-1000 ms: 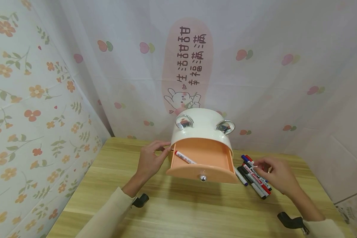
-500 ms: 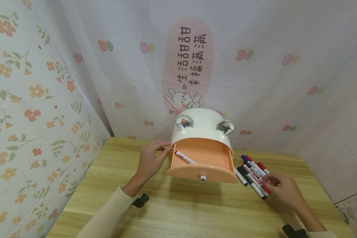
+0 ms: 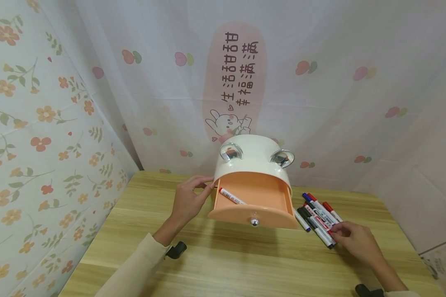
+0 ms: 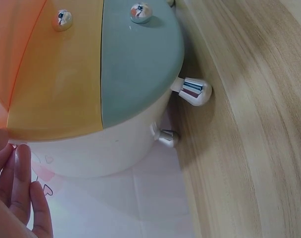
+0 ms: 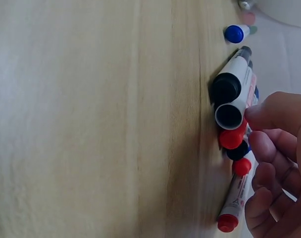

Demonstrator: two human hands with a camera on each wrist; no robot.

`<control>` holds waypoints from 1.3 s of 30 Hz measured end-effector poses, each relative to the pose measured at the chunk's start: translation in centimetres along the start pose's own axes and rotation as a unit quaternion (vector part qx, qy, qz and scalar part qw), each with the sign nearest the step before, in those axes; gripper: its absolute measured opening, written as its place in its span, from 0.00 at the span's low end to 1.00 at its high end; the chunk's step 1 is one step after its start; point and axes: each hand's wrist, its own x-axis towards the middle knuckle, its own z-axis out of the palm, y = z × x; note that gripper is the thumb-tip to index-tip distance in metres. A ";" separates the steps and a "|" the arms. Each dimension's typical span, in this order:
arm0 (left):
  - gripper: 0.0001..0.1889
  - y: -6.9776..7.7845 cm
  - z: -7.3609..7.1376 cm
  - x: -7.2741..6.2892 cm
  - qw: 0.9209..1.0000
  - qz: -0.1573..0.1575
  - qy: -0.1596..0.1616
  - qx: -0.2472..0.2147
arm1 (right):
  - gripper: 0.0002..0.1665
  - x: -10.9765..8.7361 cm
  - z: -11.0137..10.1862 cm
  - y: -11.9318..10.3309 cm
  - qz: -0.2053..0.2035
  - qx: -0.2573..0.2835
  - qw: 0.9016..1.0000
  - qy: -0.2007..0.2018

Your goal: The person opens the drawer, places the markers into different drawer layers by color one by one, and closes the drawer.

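Observation:
A white storage box [image 3: 258, 161] has its peach top drawer [image 3: 254, 217] pulled out. A red-capped marker [image 3: 232, 196] lies in that drawer. My left hand [image 3: 190, 196] pinches the box's left edge; in the left wrist view its thumb and fingertips meet at the rim beside the yellow drawer [image 4: 66, 69]. To the box's right, several markers [image 3: 314, 218] lie bunched on the table. My right hand [image 3: 357, 241] is at their near end, thumb and index finger pinching a white marker [image 5: 229, 116]. Its remaining fingers are curled near the red-capped markers.
Below the yellow drawer, a teal drawer [image 4: 140, 64] and silver feet [image 4: 194, 91] show. Two silver rings [image 3: 231, 152] stand on the box. Behind the wooden table [image 3: 223, 264] hangs a printed curtain [image 3: 163, 103]. A blue-capped marker [image 5: 234, 33] lies by the box.
My right hand has moved toward me along the markers, from their far side to the near end, uncovering a red-capped marker. My left hand, the box and its drawer have stayed put.

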 end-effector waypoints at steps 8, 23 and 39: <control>0.10 0.0 0.0 0.0 1.000 -0.002 0.001 -0.007 | 0.09 0.1 0.1 0.2 0.003 -0.005 1.000 -0.007; 0.10 -0.1 0.1 0.1 1.000 0.007 0.004 -0.009 | 0.19 0.2 0.2 -0.4 0.009 -0.045 0.999 -0.008; 0.10 -0.2 0.1 0.0 1.000 0.005 0.003 -0.012 | 0.15 0.3 0.8 -0.4 0.012 -0.062 0.998 0.001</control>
